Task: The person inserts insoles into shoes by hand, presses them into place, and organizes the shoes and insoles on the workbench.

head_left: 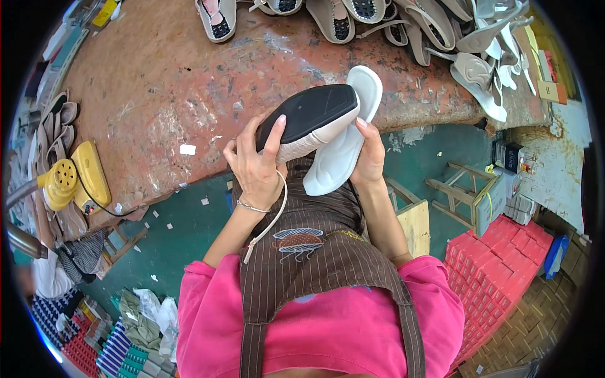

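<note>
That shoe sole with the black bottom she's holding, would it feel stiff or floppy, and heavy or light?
The sole looks fairly stiff: it keeps its flat wedge shape though the left hand grips only one end. It is probably light for its size, since it is held up by the fingertips. The thin white strap hanging below it seems floppy.

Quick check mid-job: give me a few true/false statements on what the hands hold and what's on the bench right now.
1. Both hands hold a sandal with a black sole. True: left hand, right hand.
2. The yellow tool is in the right hand. False: it lies at the table's left edge.
3. Finished sandals are piled along the far edge. True.
4. The red crates stand on the table. False: they stand on the floor at the right.
</note>
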`<state>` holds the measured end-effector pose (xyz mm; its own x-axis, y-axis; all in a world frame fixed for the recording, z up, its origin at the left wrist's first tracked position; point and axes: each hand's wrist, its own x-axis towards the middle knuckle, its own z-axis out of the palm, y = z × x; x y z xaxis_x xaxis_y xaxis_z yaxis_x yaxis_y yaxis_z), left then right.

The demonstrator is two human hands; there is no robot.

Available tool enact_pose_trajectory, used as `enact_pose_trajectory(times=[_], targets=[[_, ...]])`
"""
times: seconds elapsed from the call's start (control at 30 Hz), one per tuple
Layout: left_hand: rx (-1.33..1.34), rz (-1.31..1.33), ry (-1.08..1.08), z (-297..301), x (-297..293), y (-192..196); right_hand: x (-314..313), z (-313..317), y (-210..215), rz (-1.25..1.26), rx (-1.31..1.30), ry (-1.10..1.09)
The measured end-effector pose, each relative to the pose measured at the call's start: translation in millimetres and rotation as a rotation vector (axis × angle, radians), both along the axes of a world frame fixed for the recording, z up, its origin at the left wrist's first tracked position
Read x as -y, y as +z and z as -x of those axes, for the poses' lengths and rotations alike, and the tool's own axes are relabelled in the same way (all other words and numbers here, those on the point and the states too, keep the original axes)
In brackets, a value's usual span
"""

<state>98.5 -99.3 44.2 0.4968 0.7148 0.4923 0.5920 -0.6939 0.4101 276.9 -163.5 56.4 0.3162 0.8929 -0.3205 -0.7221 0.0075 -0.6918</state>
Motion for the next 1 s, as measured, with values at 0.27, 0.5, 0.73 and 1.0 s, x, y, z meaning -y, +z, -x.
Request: enact_pose_trajectory(times=[0.27, 0.5, 0.73, 1.0], targets=[[-0.107, -0.014, 0.034, -1, 0, 4, -6, -6, -14, -0.048, -0.112, 0.034], [0.078, 0.767, -0.294, 12, -57, 21, -4, -31, -14, 0.175, 0.162, 0.146], [-0.053, 0.89, -0.452, 38, -122, -24, 9, -63, 0, 0.361, 0.811, 0.145], [-0.039, 0.541, 0.429, 101, -67, -2, -52, 16, 10, -0.307, 1.755, 0.423]])
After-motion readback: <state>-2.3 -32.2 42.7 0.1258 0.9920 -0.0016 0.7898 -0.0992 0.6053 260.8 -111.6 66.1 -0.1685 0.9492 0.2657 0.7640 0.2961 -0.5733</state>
